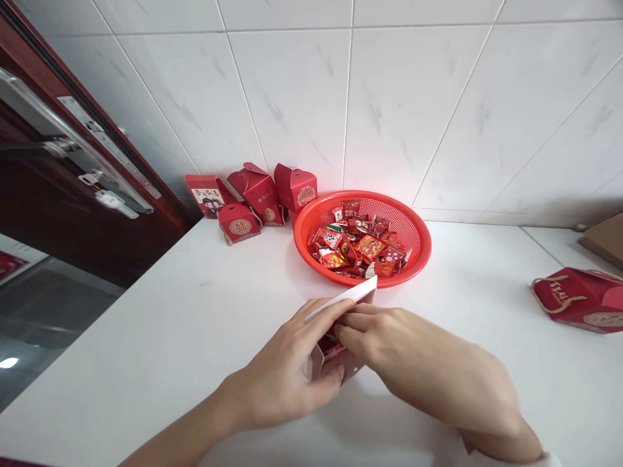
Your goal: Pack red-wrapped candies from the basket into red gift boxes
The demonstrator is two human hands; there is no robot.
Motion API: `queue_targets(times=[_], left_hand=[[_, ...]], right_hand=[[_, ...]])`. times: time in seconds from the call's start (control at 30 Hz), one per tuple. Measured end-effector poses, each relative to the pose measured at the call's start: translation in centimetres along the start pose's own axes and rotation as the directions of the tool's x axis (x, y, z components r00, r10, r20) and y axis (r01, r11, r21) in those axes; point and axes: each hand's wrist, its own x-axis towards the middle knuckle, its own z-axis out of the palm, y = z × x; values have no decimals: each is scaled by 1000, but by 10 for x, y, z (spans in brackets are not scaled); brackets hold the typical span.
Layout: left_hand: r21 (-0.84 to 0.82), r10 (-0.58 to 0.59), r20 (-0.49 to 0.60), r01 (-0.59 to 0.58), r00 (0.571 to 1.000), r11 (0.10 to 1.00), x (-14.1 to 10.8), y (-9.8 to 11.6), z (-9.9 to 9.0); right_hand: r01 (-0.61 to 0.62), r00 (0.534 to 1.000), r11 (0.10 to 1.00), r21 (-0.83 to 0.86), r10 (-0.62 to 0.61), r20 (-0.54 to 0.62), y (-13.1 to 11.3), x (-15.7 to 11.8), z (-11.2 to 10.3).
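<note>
An open box (346, 364), pale inside with a raised white flap, stands on the white table in front of the red basket. My left hand (287, 363) is wrapped round its left side, thumb at the near side and fingers along the flap. The fingers of my right hand (384, 337) reach into the opening, pressed together; what they hold, if anything, is hidden. Some red wrapped pieces show inside the box. Just beyond, the red basket (422, 243) holds several wrapped candies (368, 248).
Several red boxes (254, 188) are grouped by the tiled wall at the back left. Another red box (564, 295) with a cord handle lies at the right, near a brown cardboard box (606, 240). A dark red door (63, 175) with keys is at the left.
</note>
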Motion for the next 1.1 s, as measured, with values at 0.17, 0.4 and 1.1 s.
queue_targets(times=[0.17, 0.4, 1.1], left_hand=[[6, -23, 22, 22, 1000, 1000, 0, -2, 2], [-145, -85, -65, 75, 994, 987, 1, -32, -19], [-462, -218, 32, 208, 976, 863, 55, -38, -41]], right_hand=[[-3, 997, 999, 32, 5, -74, 0, -19, -28], [23, 972, 1000, -1, -22, -233, 5, -24, -26], [8, 973, 996, 86, 13, -233, 40, -32, -33]])
